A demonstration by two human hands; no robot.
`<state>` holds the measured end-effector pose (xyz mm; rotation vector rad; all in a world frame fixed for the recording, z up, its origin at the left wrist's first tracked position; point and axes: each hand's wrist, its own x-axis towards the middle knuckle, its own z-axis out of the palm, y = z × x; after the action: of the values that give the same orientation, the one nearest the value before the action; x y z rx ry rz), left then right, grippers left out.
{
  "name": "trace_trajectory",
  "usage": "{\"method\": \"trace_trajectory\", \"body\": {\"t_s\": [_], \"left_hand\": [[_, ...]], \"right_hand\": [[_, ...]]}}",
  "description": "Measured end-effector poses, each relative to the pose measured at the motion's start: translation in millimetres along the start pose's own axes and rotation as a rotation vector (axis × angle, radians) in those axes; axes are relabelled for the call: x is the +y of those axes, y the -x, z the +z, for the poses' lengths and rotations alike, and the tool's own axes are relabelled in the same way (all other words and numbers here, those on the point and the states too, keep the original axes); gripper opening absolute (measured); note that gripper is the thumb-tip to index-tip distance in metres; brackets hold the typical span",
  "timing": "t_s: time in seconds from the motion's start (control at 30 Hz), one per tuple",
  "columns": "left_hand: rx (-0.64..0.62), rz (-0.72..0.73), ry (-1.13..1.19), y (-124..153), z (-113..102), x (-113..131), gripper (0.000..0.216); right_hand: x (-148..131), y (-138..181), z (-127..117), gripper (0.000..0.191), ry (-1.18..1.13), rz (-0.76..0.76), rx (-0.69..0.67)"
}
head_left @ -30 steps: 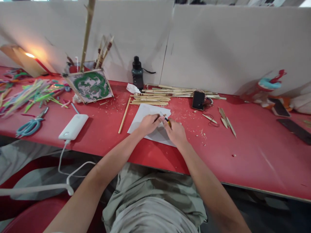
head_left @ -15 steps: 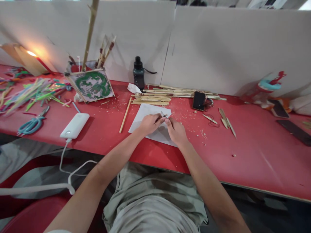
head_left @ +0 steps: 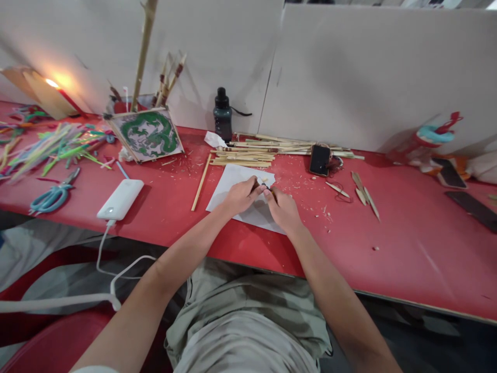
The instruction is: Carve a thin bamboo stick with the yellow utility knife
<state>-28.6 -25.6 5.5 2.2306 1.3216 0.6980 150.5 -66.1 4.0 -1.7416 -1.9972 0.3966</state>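
Observation:
Over a sheet of white paper [head_left: 230, 182], my left hand [head_left: 241, 197] and my right hand [head_left: 285, 210] meet, thumbs side by side. My right hand is closed round what looks like a small knife [head_left: 261, 181], its thin pale blade pointing up and left beyond the thumbs. The fingers of my left hand are curled in against it; whatever they grip is mostly hidden. A small pale shaving [head_left: 266, 180] shows on the paper just past the fingertips.
Bamboo strips [head_left: 244, 157] lie behind the paper, with one strip [head_left: 202, 182] to its left. Around are a black bottle [head_left: 222, 116], scissors [head_left: 52, 197], a white power bank [head_left: 120, 199], a lit candle [head_left: 68, 98], a dragon picture [head_left: 147, 134] and pointed bamboo pieces [head_left: 365, 194].
Both hands stay together over the paper. The blade has shifted slightly between the fingers, and a pale shaving now shows beyond them. The view has moved a little.

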Motion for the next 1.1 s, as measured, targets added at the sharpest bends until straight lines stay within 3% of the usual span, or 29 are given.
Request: {"method": "trace_trajectory", "body": {"t_s": [0.33, 0.67, 0.93, 1.1], "left_hand": [[-0.048, -0.062, -0.062, -2.8, 3.5, 0.1, 0.061], [0.008, -0.121, -0.093, -2.3, 4.6, 0.5, 0.069], [-0.010, -0.028, -0.015, -0.8, 3.1, -2.0, 0.058], [-0.033, -0.015, -0.032, -0.7, 2.4, -1.8, 0.069]], "right_hand": [[-0.9, -0.4, -0.6, 0.066, 0.034, 0.021, -0.017], [-1.7, -0.6, -1.4, 0.066, 0.092, 0.084, -0.019], [1.8, -0.5, -1.2, 0.061, -0.034, -0.023, -0.036], [0.2, 0.3, -3.4, 0.060, -0.067, -0.034, -0.050]]}}
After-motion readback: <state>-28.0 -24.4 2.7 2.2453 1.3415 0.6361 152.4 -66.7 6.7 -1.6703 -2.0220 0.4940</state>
